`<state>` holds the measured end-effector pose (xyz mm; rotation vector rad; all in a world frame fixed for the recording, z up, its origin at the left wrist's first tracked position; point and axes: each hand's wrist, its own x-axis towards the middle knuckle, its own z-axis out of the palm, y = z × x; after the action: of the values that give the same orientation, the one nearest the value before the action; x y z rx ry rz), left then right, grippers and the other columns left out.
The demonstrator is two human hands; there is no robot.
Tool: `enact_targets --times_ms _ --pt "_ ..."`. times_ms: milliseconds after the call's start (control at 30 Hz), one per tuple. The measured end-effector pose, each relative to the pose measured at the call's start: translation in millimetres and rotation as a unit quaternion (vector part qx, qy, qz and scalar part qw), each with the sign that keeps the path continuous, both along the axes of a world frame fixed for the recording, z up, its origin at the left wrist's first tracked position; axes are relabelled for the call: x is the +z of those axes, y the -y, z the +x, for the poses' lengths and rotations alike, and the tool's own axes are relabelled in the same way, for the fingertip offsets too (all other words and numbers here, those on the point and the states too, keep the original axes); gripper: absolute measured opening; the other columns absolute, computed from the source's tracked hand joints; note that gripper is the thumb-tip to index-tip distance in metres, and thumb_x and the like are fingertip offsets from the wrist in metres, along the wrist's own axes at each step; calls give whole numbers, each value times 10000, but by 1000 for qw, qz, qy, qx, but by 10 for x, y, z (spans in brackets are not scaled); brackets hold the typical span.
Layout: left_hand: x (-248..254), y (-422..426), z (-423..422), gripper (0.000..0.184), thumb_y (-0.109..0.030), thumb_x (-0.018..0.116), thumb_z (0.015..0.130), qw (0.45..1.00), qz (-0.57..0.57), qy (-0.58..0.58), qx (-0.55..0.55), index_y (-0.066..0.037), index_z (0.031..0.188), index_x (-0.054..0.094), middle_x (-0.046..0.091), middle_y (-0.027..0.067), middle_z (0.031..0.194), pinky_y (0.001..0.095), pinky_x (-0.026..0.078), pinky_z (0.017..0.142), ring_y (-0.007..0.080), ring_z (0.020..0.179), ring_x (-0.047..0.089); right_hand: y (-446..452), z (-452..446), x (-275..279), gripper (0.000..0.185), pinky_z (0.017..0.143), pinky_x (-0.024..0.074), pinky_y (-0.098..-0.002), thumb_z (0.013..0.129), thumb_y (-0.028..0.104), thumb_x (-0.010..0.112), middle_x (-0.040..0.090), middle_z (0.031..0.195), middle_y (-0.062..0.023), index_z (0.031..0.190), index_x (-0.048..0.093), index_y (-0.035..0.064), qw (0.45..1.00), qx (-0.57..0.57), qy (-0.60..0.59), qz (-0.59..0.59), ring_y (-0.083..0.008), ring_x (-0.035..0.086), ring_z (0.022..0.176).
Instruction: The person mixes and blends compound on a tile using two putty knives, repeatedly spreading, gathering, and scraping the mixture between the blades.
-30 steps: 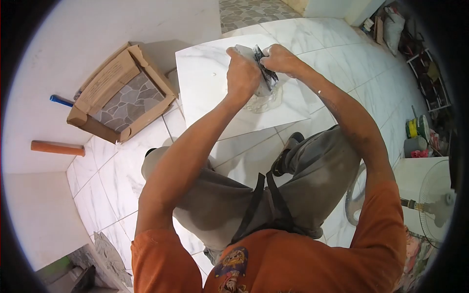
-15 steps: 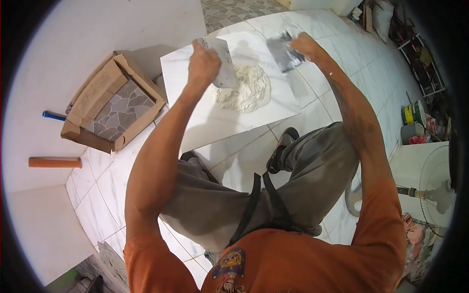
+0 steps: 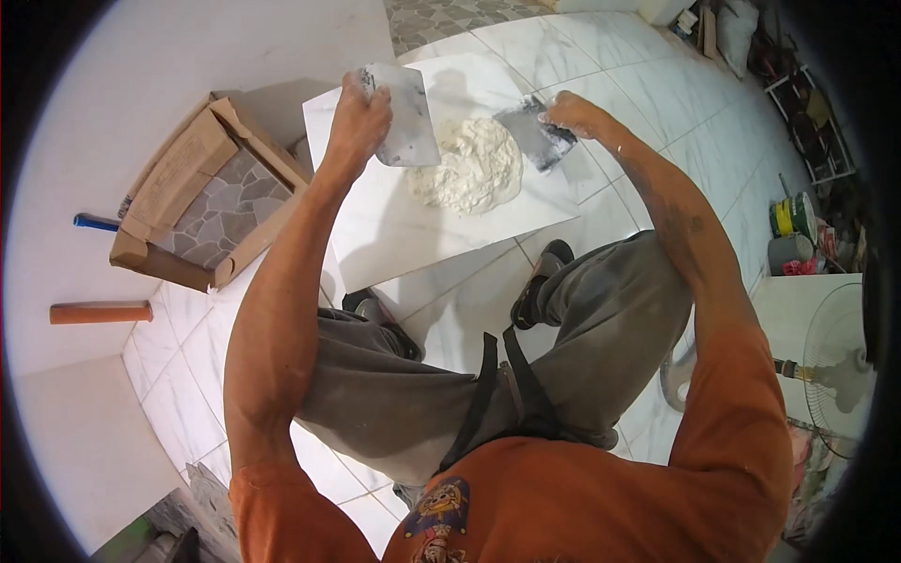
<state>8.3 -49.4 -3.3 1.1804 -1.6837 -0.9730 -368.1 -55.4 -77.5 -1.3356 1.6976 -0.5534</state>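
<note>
A mound of off-white putty-like paste (image 3: 474, 174) lies on a white tile board (image 3: 375, 239) in front of me. My left hand (image 3: 361, 122) is closed round the top of a flat metal scraper (image 3: 408, 117), whose wide blade hangs at the mound's left edge. On the other side, my right hand (image 3: 572, 114) grips a second, dark, paste-smeared scraper (image 3: 537, 136). Its blade is near the upper right of the mound; whether it touches the paste I cannot tell.
An open cardboard box (image 3: 178, 188) with stone-patterned tile inside stands at the left, by an orange pipe (image 3: 101, 312) and a blue-handled tool (image 3: 96, 222). A fan (image 3: 845, 366) is at the right. Tins (image 3: 796, 216) and a rack (image 3: 812, 122) line the right wall.
My left hand has moved left and slightly up, turning its scraper's blade flatter to view. My right hand has come down and left, bringing its scraper closer to the paste.
</note>
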Motion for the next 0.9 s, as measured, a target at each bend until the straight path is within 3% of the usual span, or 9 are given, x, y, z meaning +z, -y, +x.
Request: enact_targets --times_ms 67,100,200,333,500,600,700,800,900 --pt "-11 -27 -27 376 -168 501 935 1000 -4 -1 -7 90 1183 385 615 226 923 385 502 751 286 820 628 -184 205 47 497 707 505 -334 813 112 705 605 1031 -193 1145 480 -182 1000 -1 16 -23 -213 609 863" --pt "-31 -8 -41 378 -166 505 931 1000 -7 2 -7 88 1184 386 618 236 929 393 501 759 305 832 633 -167 288 -51 413 610 452 -322 783 190 716 608 857 -125 985 583 -145 998 -13 50 -38 -181 566 727" --pt "-89 5 -86 394 -172 502 918 999 -29 27 -13 82 1194 383 624 288 953 436 497 792 390 879 640 -109 369 -45 350 609 454 -320 794 160 690 601 870 -117 966 586 -127 996 -12 80 39 -183 564 756" --pt "-72 -107 -279 450 -204 489 902 993 -45 108 2 80 1224 357 612 364 984 496 481 845 492 951 611 -288 693 264 256 601 453 -322 801 131 654 569 815 -93 898 585 -96 980 15 196 3 -179 546 714" --pt "-61 -266 -582 439 -183 463 893 987 -51 149 -11 100 1185 297 603 396 845 548 499 758 527 814 619 -340 925 294 215 600 478 -333 797 116 625 544 828 -86 867 583 -84 957 11 285 -59 -183 533 677" --pt "-56 -323 -690 425 -170 463 891 985 -32 169 -6 99 1178 302 608 385 833 551 500 749 519 805 623 -249 968 293 237 600 493 -315 795 115 615 567 859 -100 906 590 -93 979 39 194 -51 -185 563 725" --pt "-48 -320 -696 419 -167 460 892 981 -53 185 -8 101 1174 305 613 376 840 543 502 757 511 819 626 -437 1329 707 324 762 537 -395 864 100 610 596 1029 -140 1082 545 -132 990 15 137 -30 -207 608 876" --pt "-43 -251 -636 417 -169 462 890 975 -58 211 31 98 1176 319 618 366 862 538 499 778 508 846 623 -529 1344 927 305 764 534 -374 877 91 603 613 977 -117 1084 547 -125 995 53 79 -40 -186 610 858" --pt "-38 -187 -515 460 -178 468 891 974 -40 221 32 83 1238 314 617 368 905 543 487 808 514 882 613 -652 1164 1024 294 758 533 -347 885 96 611 629 925 -103 1091 555 -106 993 41 101 -54 -174 618 837"
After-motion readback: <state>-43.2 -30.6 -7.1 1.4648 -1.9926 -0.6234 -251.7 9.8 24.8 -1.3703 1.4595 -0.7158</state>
